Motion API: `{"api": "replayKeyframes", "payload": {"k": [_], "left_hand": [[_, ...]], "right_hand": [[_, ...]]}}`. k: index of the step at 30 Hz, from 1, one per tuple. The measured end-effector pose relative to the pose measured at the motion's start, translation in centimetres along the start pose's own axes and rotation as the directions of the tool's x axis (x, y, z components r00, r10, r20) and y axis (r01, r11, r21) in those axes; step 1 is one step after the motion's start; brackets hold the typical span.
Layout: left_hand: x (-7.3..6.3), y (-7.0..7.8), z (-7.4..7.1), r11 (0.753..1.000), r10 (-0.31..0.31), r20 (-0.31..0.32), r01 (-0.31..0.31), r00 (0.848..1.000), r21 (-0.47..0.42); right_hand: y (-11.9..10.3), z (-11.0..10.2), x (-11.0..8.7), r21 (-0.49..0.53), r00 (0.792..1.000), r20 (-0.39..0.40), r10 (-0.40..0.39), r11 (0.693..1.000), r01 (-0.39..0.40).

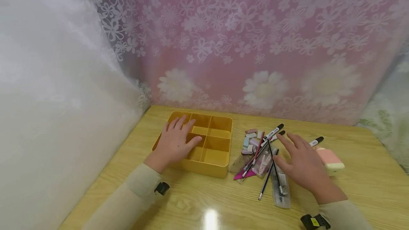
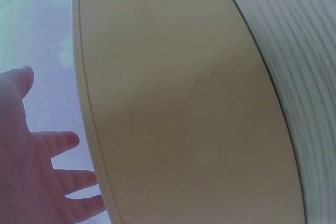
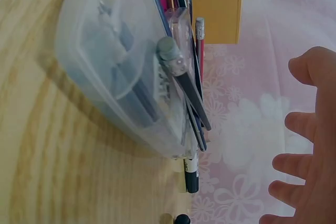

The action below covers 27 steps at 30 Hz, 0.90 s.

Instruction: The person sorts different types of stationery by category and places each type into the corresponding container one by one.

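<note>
Stationery lies in a loose heap on the pale wood-grain table, right of the yellow plastic box with divided compartments. The right hand is the nearer one: it hovers at the heap's right side, palm down, fingers extended and spread, the gap between thumb and index wide, with nothing held. In the right wrist view its fingertips stand apart from everything below.

From that gap the heap lies to the left. Closest is the white marker with a black cap, its long axis slanting away and to the right, so the cap comes just beside the index fingertip. Below the thumb, a slim black pencil runs roughly toward the person, its eraser end near, lying over a clear plastic case that points much the same way. A dark blue pencil slants nearer and to the left. Small pastel erasers sit on the heap's far left side, toward the box.

The left hand is well apart from the heap, spread over the box's left part, fingers straight and holding nothing; whether its fingertips touch the rim I cannot tell. Past the right hand stands a pink-and-cream block-shaped object.
</note>
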<state>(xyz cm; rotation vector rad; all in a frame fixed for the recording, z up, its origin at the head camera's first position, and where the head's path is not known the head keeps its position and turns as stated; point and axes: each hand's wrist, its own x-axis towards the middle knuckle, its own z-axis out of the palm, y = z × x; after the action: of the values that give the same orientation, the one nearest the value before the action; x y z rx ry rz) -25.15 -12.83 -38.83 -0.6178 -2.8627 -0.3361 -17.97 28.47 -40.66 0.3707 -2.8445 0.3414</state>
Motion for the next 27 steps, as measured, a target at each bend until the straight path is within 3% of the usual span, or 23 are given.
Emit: {"api": "replayKeyframes", "payload": {"k": [7, 12, 18, 21, 27], "left_hand": [[0.0, -2.5, -0.4, 0.989, -0.085, 0.023, 0.087, 0.996, -0.120], [-0.1, -4.6, -0.7, 0.976, -0.145, 0.041, 0.150, 0.989, -0.156], [-0.1, -7.1, -0.1, 0.949, -0.207, 0.086, 0.221, 0.975, -0.223], [-0.1, -8.0, 0.4, 0.918, -0.255, 0.137, 0.284, 0.957, -0.276], [-0.2, -9.3, 1.3, 0.836, -0.330, 0.272, 0.413, 0.904, -0.360]], "right_hand": [[0.1, 0.2, -0.2, 0.033, 1.000, 0.010, 0.010, 0.999, -0.010], [0.2, 0.7, -0.2, 0.034, 1.000, 0.009, -0.005, 0.999, 0.004], [0.4, 1.0, 0.0, 0.043, 0.999, 0.034, 0.001, 0.999, -0.003], [0.4, 0.9, -0.1, 0.054, 0.999, 0.045, 0.002, 0.999, -0.004], [0.3, 0.9, -0.1, 0.064, 0.998, 0.066, 0.007, 0.998, -0.011]]}}
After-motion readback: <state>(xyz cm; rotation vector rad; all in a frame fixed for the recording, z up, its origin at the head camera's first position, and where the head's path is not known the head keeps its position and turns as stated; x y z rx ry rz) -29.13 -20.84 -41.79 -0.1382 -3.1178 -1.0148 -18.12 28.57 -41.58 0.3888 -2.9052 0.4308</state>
